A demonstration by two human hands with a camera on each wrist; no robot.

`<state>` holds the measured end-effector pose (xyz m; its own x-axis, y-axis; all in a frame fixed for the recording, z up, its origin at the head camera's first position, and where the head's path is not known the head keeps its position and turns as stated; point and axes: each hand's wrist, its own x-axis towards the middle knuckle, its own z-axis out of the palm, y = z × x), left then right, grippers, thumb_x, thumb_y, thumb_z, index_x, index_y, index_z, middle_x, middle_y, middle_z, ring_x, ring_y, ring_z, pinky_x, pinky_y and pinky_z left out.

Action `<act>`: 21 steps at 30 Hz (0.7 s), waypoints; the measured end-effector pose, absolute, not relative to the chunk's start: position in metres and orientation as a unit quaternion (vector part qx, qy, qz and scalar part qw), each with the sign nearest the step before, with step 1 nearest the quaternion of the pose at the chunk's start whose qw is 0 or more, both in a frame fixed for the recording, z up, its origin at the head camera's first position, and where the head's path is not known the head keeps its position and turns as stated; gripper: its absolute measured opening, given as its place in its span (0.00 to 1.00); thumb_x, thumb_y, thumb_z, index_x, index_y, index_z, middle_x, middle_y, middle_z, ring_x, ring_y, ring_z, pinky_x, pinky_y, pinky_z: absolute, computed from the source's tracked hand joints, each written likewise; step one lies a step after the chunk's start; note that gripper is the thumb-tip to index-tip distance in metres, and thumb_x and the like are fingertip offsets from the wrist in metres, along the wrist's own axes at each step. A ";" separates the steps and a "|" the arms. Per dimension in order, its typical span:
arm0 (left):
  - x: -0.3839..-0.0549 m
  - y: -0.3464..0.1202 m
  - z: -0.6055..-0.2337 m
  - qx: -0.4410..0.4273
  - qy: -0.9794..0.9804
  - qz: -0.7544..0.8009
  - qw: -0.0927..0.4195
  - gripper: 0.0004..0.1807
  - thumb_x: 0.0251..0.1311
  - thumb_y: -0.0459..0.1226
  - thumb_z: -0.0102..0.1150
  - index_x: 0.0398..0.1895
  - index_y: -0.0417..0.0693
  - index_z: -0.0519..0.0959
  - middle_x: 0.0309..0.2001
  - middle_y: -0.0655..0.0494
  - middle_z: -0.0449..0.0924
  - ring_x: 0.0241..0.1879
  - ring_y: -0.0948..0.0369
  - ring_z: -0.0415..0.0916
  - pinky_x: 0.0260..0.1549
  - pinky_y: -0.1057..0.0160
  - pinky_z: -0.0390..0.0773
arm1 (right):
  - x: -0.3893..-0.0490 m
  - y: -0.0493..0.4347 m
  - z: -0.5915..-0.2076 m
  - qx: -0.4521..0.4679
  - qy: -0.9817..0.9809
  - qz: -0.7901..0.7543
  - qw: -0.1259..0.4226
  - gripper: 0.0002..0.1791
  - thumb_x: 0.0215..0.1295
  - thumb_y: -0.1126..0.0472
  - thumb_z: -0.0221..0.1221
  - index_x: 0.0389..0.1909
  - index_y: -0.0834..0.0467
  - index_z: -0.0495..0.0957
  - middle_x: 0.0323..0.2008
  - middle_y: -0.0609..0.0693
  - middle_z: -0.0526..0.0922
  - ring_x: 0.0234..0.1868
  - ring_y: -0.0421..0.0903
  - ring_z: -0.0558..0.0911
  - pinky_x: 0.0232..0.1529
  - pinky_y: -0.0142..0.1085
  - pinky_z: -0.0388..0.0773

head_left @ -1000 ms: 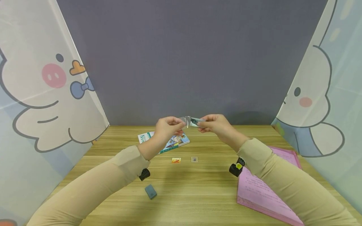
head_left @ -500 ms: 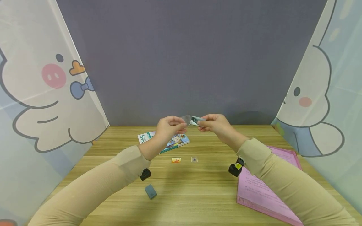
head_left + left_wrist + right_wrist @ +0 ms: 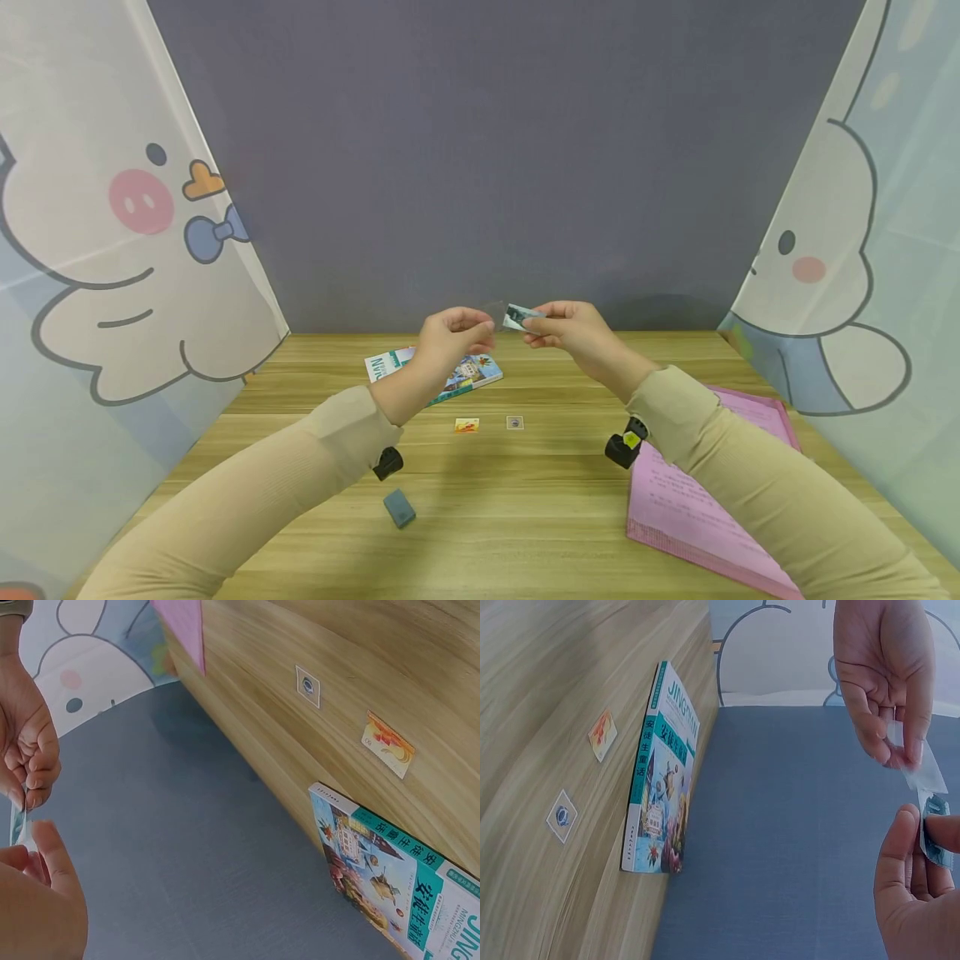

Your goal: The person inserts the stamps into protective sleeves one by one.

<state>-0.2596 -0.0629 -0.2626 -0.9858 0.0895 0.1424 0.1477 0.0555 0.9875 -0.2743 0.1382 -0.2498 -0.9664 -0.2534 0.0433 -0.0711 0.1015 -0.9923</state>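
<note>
Both hands are raised beyond the far part of the table, facing each other. Between thumb and fingers my right hand [image 3: 573, 333] pinches a small teal-and-white stamp [image 3: 517, 317] with a dark print. My left hand [image 3: 453, 337] pinches a clear plastic sleeve [image 3: 928, 774], which reaches toward the stamp's edge. In the right wrist view the sleeve's end meets the stamp [image 3: 935, 806]; whether the stamp's edge is inside it I cannot tell. Below, an orange-and-yellow stamp [image 3: 467, 426] and a pale stamp with a round dark motif [image 3: 515, 423] lie apart on the table.
A picture-covered book [image 3: 472, 375] lies at the table's far edge, partly behind the left hand. Nearer is a small grey-blue block [image 3: 400, 508]. A pink folder with printed sheets [image 3: 697, 508] lies under the right forearm. A dark panel [image 3: 510, 167] stands behind.
The teal stamp has tilted slightly and shows more of its face, and the clear sleeve has shifted its angle beside it. Both hands have hardly moved.
</note>
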 end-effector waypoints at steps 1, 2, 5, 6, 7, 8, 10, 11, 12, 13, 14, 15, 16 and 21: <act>-0.260 -0.063 -0.263 -0.084 -0.725 -0.683 0.021 0.11 0.64 0.35 0.61 0.46 0.39 0.80 0.37 0.51 0.84 0.33 0.61 0.84 0.39 0.63 0.86 | -0.275 0.138 -0.250 -0.110 0.738 -0.662 0.069 0.09 0.67 0.65 0.60 0.43 0.66 0.75 0.32 0.48 0.83 0.35 0.43 0.85 0.44 0.35 0.85; -0.260 -0.063 -0.263 -0.085 -0.725 -0.684 0.020 0.11 0.64 0.35 0.61 0.46 0.38 0.80 0.38 0.50 0.84 0.33 0.61 0.84 0.40 0.62 0.86 | -0.275 0.138 -0.250 -0.110 0.737 -0.663 0.070 0.09 0.67 0.65 0.60 0.43 0.66 0.75 0.32 0.48 0.83 0.35 0.43 0.85 0.44 0.35 0.85; -0.259 -0.062 -0.263 -0.085 -0.723 -0.685 0.020 0.10 0.64 0.35 0.62 0.44 0.39 0.80 0.40 0.46 0.85 0.33 0.61 0.84 0.40 0.62 0.86 | -0.275 0.137 -0.251 -0.110 0.736 -0.665 0.070 0.08 0.67 0.65 0.60 0.43 0.66 0.75 0.32 0.48 0.83 0.34 0.43 0.85 0.46 0.36 0.84; -0.259 -0.062 -0.263 -0.084 -0.723 -0.686 0.019 0.10 0.63 0.35 0.62 0.44 0.39 0.80 0.40 0.46 0.85 0.33 0.61 0.84 0.40 0.62 0.86 | -0.274 0.136 -0.250 -0.109 0.735 -0.665 0.071 0.08 0.67 0.65 0.60 0.42 0.66 0.75 0.32 0.48 0.83 0.35 0.42 0.85 0.47 0.36 0.84; -0.259 -0.062 -0.263 -0.083 -0.724 -0.685 0.019 0.10 0.62 0.36 0.63 0.44 0.40 0.81 0.40 0.46 0.85 0.33 0.61 0.84 0.41 0.62 0.86 | -0.274 0.136 -0.251 -0.108 0.734 -0.667 0.072 0.08 0.67 0.65 0.60 0.42 0.65 0.76 0.32 0.48 0.83 0.35 0.42 0.85 0.46 0.36 0.84; -0.259 -0.062 -0.263 -0.082 -0.725 -0.684 0.019 0.10 0.62 0.36 0.64 0.43 0.40 0.81 0.39 0.46 0.85 0.33 0.61 0.84 0.41 0.62 0.86 | -0.274 0.136 -0.251 -0.108 0.732 -0.668 0.073 0.07 0.67 0.65 0.60 0.42 0.65 0.76 0.33 0.49 0.83 0.35 0.43 0.85 0.46 0.36 0.84; -0.259 -0.061 -0.263 -0.082 -0.725 -0.683 0.019 0.10 0.61 0.36 0.64 0.43 0.40 0.81 0.38 0.48 0.85 0.33 0.61 0.84 0.42 0.61 0.86 | -0.274 0.135 -0.251 -0.112 0.730 -0.671 0.075 0.08 0.67 0.65 0.60 0.42 0.66 0.76 0.34 0.50 0.84 0.36 0.43 0.85 0.45 0.35 0.84; -0.259 -0.061 -0.262 -0.082 -0.725 -0.683 0.019 0.10 0.61 0.36 0.65 0.43 0.40 0.81 0.38 0.48 0.85 0.33 0.61 0.84 0.43 0.60 0.85 | -0.274 0.135 -0.251 -0.113 0.728 -0.672 0.076 0.08 0.67 0.65 0.60 0.42 0.66 0.76 0.34 0.51 0.84 0.36 0.43 0.85 0.45 0.34 0.84; -0.259 -0.061 -0.262 -0.083 -0.725 -0.683 0.019 0.11 0.61 0.35 0.65 0.43 0.39 0.82 0.39 0.47 0.85 0.33 0.61 0.84 0.44 0.59 0.85 | -0.274 0.134 -0.251 -0.113 0.727 -0.672 0.076 0.08 0.67 0.66 0.60 0.42 0.66 0.76 0.35 0.52 0.84 0.36 0.43 0.85 0.45 0.34 0.84; -0.259 -0.061 -0.262 -0.082 -0.726 -0.682 0.020 0.11 0.61 0.36 0.65 0.43 0.39 0.82 0.39 0.46 0.85 0.33 0.61 0.84 0.45 0.58 0.85 | -0.274 0.134 -0.252 -0.115 0.727 -0.672 0.077 0.08 0.67 0.65 0.60 0.42 0.66 0.76 0.36 0.52 0.84 0.36 0.44 0.85 0.44 0.34 0.84; -0.259 -0.061 -0.262 -0.082 -0.726 -0.682 0.021 0.11 0.61 0.36 0.65 0.43 0.39 0.82 0.40 0.45 0.85 0.33 0.61 0.85 0.46 0.58 0.85 | -0.274 0.134 -0.252 -0.115 0.727 -0.672 0.077 0.08 0.67 0.65 0.60 0.42 0.67 0.76 0.37 0.53 0.84 0.36 0.44 0.85 0.45 0.35 0.84; -0.259 -0.060 -0.262 -0.080 -0.727 -0.681 0.022 0.11 0.61 0.36 0.65 0.43 0.39 0.82 0.41 0.44 0.85 0.33 0.60 0.84 0.46 0.58 0.85 | -0.274 0.133 -0.252 -0.115 0.728 -0.672 0.077 0.08 0.67 0.65 0.59 0.42 0.67 0.76 0.38 0.55 0.84 0.36 0.44 0.85 0.46 0.35 0.84; -0.259 -0.060 -0.262 -0.078 -0.729 -0.679 0.023 0.11 0.61 0.37 0.65 0.43 0.39 0.82 0.42 0.43 0.84 0.32 0.61 0.84 0.46 0.58 0.85 | -0.274 0.133 -0.252 -0.114 0.728 -0.672 0.077 0.08 0.67 0.65 0.59 0.42 0.67 0.75 0.39 0.55 0.83 0.36 0.44 0.85 0.47 0.36 0.84; -0.258 -0.060 -0.262 -0.069 -0.744 -0.665 0.026 0.11 0.61 0.39 0.65 0.43 0.41 0.83 0.40 0.46 0.85 0.30 0.62 0.83 0.41 0.61 0.86 | -0.274 0.132 -0.253 -0.110 0.727 -0.673 0.080 0.09 0.67 0.65 0.60 0.43 0.67 0.75 0.40 0.57 0.83 0.38 0.46 0.85 0.50 0.39 0.83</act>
